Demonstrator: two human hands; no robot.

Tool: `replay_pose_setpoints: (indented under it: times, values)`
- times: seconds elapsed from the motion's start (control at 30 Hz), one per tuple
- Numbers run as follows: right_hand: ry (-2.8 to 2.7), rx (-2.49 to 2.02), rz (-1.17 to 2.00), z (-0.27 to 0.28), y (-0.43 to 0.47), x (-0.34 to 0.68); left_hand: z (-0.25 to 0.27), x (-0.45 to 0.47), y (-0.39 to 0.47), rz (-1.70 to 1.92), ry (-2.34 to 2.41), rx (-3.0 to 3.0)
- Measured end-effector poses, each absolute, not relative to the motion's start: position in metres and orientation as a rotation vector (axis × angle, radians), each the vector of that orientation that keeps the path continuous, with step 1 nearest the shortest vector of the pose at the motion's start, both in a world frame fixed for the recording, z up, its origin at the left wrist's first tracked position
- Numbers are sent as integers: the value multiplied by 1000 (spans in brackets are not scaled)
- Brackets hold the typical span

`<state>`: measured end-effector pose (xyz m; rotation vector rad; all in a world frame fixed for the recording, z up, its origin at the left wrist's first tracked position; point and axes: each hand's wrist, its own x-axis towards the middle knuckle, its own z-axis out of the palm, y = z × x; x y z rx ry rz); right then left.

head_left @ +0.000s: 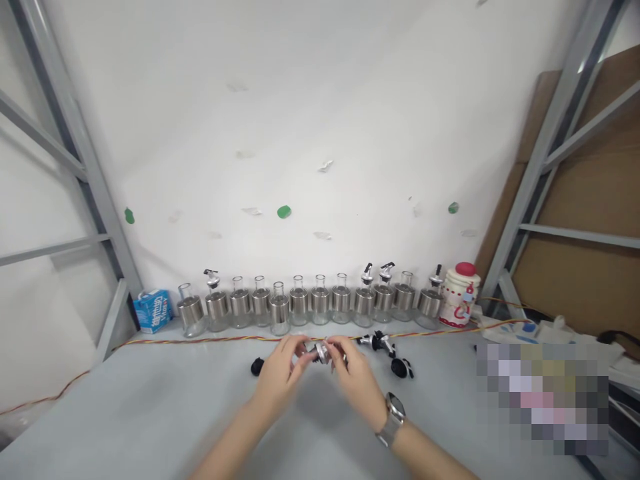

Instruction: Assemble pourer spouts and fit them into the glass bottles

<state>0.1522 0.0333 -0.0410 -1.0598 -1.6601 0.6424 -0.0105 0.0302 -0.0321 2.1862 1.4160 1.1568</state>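
Observation:
My left hand (281, 371) and my right hand (356, 375) meet over the grey table (150, 413), both pinching a small silver and black pourer spout (321, 353) between the fingertips. A watch sits on my right wrist. Behind my hands, a row of glass bottles with steel sleeves (300, 305) lines the wall; some carry pourer spouts, others have bare necks. Loose pourer parts (380, 343) and black stoppers (401, 367) lie on the table to the right of my hands, and one black stopper (257, 365) lies to the left.
A red and yellow cable (210, 339) runs along the table in front of the bottles. A blue carton (153, 310) stands at the row's left end, a white jar with a red lid (460, 295) at its right end. Grey shelf frames flank both sides.

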Motion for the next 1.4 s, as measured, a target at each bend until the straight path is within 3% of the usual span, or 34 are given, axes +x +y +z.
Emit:
replay_pose_setpoints:
  times: [0.13, 0.37, 0.7, 0.93, 1.17, 1.4]
  values:
    - [-1491, -1120, 731, -40, 42, 155, -49, -25, 52, 1214, 1827, 2198]
    - [-1382, -1069, 860, -44, 50, 157, -68, -38, 71, 1086, 1881, 2351]
    - [-1473, -1138, 828, -56, 57, 156, -56, -76, 80, 1018, 2355, 2009]
    - [-1848, -1346, 548, -65, 54, 156, -56, -72, 81, 876, 2162, 2201]
    - [-1632, -1470, 273, -46, 71, 190, -63, -61, 73, 728, 2030, 2369]
    - [-1531, -1393, 474, -44, 86, 201, -61, -48, 68, 818, 1925, 2495]
